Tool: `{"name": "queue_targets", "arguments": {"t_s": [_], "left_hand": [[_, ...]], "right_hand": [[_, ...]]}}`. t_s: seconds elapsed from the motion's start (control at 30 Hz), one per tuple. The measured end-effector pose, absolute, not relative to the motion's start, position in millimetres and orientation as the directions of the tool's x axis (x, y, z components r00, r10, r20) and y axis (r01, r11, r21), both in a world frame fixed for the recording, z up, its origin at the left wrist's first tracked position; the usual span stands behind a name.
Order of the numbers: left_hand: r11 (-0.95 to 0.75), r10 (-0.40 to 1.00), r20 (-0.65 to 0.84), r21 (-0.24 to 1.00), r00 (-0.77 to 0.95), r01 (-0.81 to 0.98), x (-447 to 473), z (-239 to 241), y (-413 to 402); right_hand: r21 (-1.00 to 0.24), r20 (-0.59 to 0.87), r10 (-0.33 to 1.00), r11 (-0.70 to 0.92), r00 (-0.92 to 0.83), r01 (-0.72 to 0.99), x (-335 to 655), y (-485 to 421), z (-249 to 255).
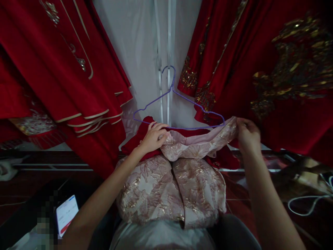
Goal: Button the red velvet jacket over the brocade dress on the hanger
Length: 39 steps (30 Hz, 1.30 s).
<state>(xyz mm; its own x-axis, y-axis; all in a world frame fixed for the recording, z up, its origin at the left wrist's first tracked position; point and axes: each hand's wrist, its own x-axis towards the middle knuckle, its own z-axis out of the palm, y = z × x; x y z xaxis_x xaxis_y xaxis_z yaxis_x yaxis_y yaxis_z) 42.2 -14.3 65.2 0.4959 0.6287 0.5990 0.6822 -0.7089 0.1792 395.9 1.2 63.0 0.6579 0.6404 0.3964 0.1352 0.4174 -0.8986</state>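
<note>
A pink brocade garment [153, 184] with a gold leaf pattern lies across my lap, its upper edge lifted and spread between my hands. My left hand [154, 137] grips the left end of that edge, thumb over the cloth and fingers near the lower bar of a purple hanger [194, 102]. At the other end, my right hand [248, 133] pinches the corner of the brocade, holding it up beside the hanger's right end. Red cloth [143, 135] lies beneath the hanger and behind the brocade. The hanger's hook is up against a white upright bar.
Red garments with gold embroidery hang at the left [85, 86] and right [234, 80]. White cloth [127, 45] hangs behind the bars. A lit phone [67, 213] is at the lower left. White cable [303, 208] loops at the lower right, and a metal rail [59, 169] runs low down.
</note>
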Motion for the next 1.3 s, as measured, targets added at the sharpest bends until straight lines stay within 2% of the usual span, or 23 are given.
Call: {"name": "queue_targets", "arguments": {"t_s": [0.2,0.37,0.43,0.53,0.7,0.83,0.93,1.03,1.13,1.2,1.3], "left_hand": [[-0.708,0.631,0.593,0.176,0.500,0.684,44,64,-17],[-0.698,0.642,0.602,0.201,0.475,0.687,43,66,-18],[-0.695,0.648,0.595,0.206,0.476,0.689,43,67,-19],[-0.710,0.644,0.583,0.214,0.495,0.671,46,68,-18],[-0.740,0.631,0.601,0.276,0.490,0.614,60,65,-15],[-0.709,0.672,0.604,0.355,0.429,0.610,69,67,-16],[-0.701,0.688,0.604,0.406,0.402,0.587,63,80,-15],[-0.643,0.699,0.665,0.423,0.264,0.638,35,95,-6],[-0.453,0.705,0.709,0.451,0.000,0.769,-13,94,10],[-0.379,0.730,0.673,0.545,-0.121,0.748,-48,82,22],[-0.298,0.795,0.540,0.744,-0.276,0.598,-89,53,36]], "right_hand": [[-0.874,0.471,0.654,0.437,0.591,0.212,385,0,77],[-0.877,0.480,0.585,0.345,0.654,0.334,384,10,82],[-0.867,0.498,0.592,0.356,0.634,0.348,383,13,83],[-0.808,0.587,0.630,0.424,0.509,0.409,375,14,91],[-0.607,0.751,0.595,0.453,0.285,0.653,343,16,119],[-0.482,0.778,0.617,0.468,0.117,0.741,323,25,131],[-0.462,0.771,0.633,0.481,0.069,0.745,320,29,131],[-0.479,0.765,0.640,0.488,0.074,0.729,324,28,131],[-0.481,0.766,0.638,0.491,0.076,0.727,328,24,134],[-0.478,0.774,0.629,0.499,0.078,0.723,328,22,136],[-0.480,0.783,0.617,0.511,0.084,0.713,326,22,136]]}}
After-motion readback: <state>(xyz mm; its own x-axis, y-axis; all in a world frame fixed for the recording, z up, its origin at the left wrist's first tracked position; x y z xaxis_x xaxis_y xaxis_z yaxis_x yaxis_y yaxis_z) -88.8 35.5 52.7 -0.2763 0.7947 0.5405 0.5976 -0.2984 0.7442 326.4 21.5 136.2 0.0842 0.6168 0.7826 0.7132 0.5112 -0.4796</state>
